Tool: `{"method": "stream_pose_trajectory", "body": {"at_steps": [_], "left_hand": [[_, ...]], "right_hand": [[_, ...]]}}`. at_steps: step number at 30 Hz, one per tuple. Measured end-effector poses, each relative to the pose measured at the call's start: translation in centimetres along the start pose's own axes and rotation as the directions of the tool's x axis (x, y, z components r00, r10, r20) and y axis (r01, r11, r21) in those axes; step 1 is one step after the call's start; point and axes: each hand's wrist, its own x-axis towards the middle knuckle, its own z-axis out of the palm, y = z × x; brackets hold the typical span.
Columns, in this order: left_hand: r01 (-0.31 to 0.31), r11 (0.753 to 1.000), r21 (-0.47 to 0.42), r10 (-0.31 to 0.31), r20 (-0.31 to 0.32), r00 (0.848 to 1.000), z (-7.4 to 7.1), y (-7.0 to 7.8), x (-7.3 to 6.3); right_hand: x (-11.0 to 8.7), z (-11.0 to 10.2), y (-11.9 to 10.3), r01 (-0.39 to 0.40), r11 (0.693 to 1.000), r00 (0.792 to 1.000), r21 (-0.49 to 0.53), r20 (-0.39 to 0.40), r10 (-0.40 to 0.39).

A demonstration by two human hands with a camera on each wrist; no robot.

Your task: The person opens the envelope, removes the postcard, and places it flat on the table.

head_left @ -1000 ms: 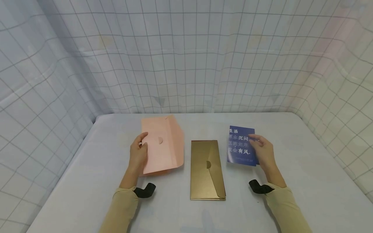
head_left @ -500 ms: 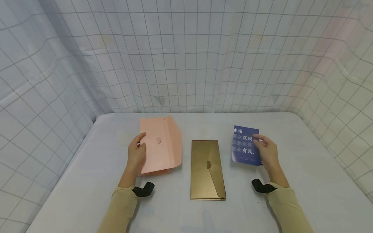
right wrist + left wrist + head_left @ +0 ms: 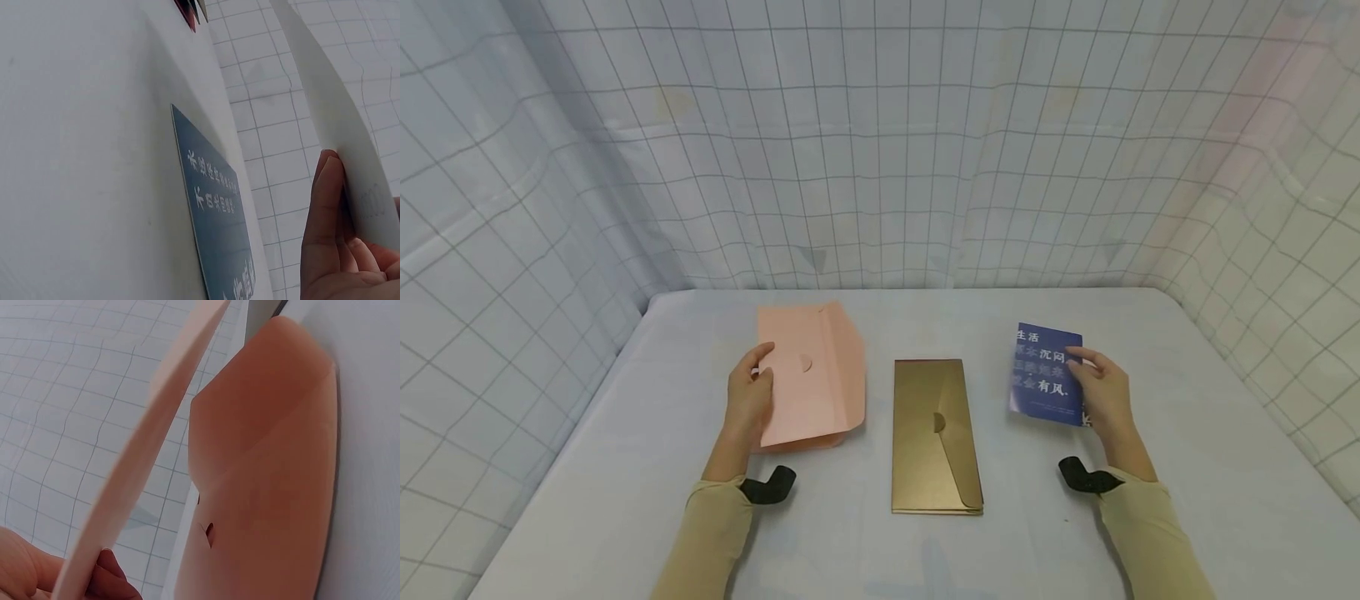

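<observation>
My left hand (image 3: 749, 392) pinches a pink envelope (image 3: 793, 396) by its left edge, its flap on the right. Underneath, another pink envelope (image 3: 269, 481) lies on the table, apart from the held one in the left wrist view. On the other side, my right hand (image 3: 1107, 396) pinches a blue card (image 3: 1045, 379) with white characters by its right edge. The card's pale back (image 3: 331, 106) shows in the right wrist view. Below it a second blue card (image 3: 212, 181) lies flat, mostly hidden in the head view.
Between the hands a small stack of gold envelopes (image 3: 925, 450) lies on the white-covered table (image 3: 842, 533), a red edge showing at its far end. A white gridded curtain (image 3: 880, 150) encloses the back and sides.
My right hand has moved right with the blue card, showing a bit of the card beneath. The left hand and pink envelope have shifted slightly left. The gold stack stays in place.
</observation>
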Motion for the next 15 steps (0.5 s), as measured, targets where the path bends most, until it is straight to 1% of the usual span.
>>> {"method": "stream_pose_trajectory", "body": {"at_steps": [6, 15], "left_hand": [[0.018, 1.0, 0.019, -0.018, 0.015, 1.0, -0.1, 0.1, 0.0], [0.026, 0.999, 0.035, -0.027, 0.022, 0.999, -0.2, 0.0, -0.2]], "right_hand": [[0.6, -0.2, 0.5, -0.035, 0.999, 0.999, 0.024, -0.015, 0.035], [1.3, -0.4, 1.4, -0.045, 0.999, 0.998, 0.021, -0.043, 0.046]]}}
